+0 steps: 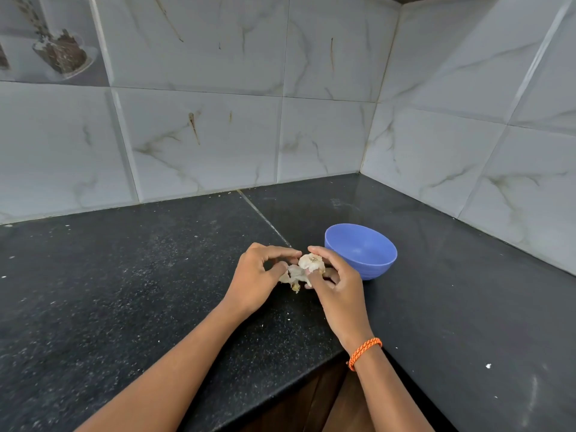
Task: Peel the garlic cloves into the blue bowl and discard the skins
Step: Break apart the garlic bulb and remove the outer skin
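Papery white skin hangs off the garlic bulb (pixel 310 262), held just above the black stone worktop (pixel 140 275) between both hands. The right hand (pixel 335 285) grips the bulb, its fingers (pixel 321 251) curled over the top with the root end facing up — the left hand (pixel 258 275) pinches the loose skin (pixel 291 275) trailing down and to the left. The blue bowl (pixel 361 249) stands just beyond the right hand, touching nothing, and looks empty. So the right hand is nearer: any freed clove has only to travel a little right and away, I'd judge — while skins peel leftward.
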Motion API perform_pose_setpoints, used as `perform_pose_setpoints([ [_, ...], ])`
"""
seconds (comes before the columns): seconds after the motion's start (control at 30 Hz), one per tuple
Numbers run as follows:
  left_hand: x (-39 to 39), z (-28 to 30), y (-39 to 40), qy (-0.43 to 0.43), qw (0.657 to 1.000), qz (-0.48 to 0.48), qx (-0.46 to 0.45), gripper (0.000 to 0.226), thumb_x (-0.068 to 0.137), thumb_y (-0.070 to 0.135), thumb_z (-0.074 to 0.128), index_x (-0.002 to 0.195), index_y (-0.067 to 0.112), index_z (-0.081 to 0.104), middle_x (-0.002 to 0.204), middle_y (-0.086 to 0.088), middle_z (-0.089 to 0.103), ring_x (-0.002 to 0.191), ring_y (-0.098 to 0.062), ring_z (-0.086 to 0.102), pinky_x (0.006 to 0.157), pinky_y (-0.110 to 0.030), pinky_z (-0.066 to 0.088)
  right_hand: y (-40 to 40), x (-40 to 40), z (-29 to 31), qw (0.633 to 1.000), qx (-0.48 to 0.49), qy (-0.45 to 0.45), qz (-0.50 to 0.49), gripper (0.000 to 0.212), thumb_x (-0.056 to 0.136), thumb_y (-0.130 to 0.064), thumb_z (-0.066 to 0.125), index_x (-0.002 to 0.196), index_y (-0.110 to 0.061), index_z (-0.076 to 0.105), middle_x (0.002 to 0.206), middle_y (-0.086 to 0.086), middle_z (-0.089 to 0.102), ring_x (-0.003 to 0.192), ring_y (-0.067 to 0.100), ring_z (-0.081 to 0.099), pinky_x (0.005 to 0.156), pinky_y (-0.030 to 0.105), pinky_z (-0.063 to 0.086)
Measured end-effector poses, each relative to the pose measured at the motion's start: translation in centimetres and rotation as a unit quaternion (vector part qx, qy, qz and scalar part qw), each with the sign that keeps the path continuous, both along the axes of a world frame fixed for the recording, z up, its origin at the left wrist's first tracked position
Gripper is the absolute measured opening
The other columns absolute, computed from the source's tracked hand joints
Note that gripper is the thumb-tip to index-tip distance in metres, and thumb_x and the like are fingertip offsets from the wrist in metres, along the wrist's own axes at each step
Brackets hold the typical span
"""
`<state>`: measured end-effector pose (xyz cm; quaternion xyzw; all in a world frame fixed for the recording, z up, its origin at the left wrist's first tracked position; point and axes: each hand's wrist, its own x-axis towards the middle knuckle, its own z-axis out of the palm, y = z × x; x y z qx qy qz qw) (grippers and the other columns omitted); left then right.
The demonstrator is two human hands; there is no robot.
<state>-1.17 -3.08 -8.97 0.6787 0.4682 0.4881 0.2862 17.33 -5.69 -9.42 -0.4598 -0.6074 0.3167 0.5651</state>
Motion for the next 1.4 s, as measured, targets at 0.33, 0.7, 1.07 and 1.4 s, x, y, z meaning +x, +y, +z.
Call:
perform_pose_setpoints([
  [0.33, -0.3, 0.4, -0.5, -0.002, 0.999, -0.041, -0.009, 0.030, 0.093, 0.036, 0.085, 0.121, 0.045, 0.079, 0.103, 0.018, 0.079, 0.110, -0.013, 0.060, 0.099, -0.040, 0.053, -0.1, -0.6, -0.1, 0.998, 0.009, -0.042, -0.049, 0.039, 0.088, -0.024, 0.089, 0.119, -0.029, 0.067, 0.109, -0.014, 0.078, 0.099, 0.004, 0.074, 0.086, 0.025, 0.063],
  [0.7, -0.4, 0.5, -0.2, -0.037, 0.998, -0.053, -0.009, 0.025, 0.099, 0.029, 0.079, 0.123, 0.035, 0.081, 0.105, 0.007, 0.082, 0.097, -0.028, 0.075, 0.097, -0.052, 0.058, -0.3, -0.3, -0.2, 0.999, 0.016, -0.005, -0.037, 0.027, 0.100, -0.011, 0.074, 0.121, -0.028, 0.076, 0.116, -0.014, 0.078, 0.107, 0.007, 0.075, 0.091, 0.033, 0.065],
  [1.07, -0.5, 0.5, -0.2, -0.045, 0.998, -0.021, -0.038, 0.015, 0.098, 0.029, 0.080, 0.111, 0.029, 0.086, 0.088, 0.003, 0.082, 0.080, -0.030, 0.072, 0.079, -0.045, 0.057, 0.4, -0.6, -0.4, 0.998, -0.003, -0.004, -0.056, 0.017, 0.108, -0.021, 0.062, 0.114, -0.018, 0.078, 0.096, -0.001, 0.080, 0.083, 0.020, 0.077, 0.071, 0.044, 0.068],
  [1.4, 0.5, 0.3, -0.1, 0.001, 0.997, 0.078, -0.016, 0.008, 0.095, 0.020, 0.083, 0.098, 0.025, 0.088, 0.081, 0.017, 0.081, 0.075, -0.008, 0.077, 0.076, -0.046, 0.064, 0.5, -1.3, 0.1, 0.991, 0.006, -0.067, -0.116, 0.016, 0.109, -0.021, 0.060, 0.099, -0.028, 0.072, 0.076, -0.007, 0.074, 0.070, 0.011, 0.075, 0.067, 0.040, 0.067],
])
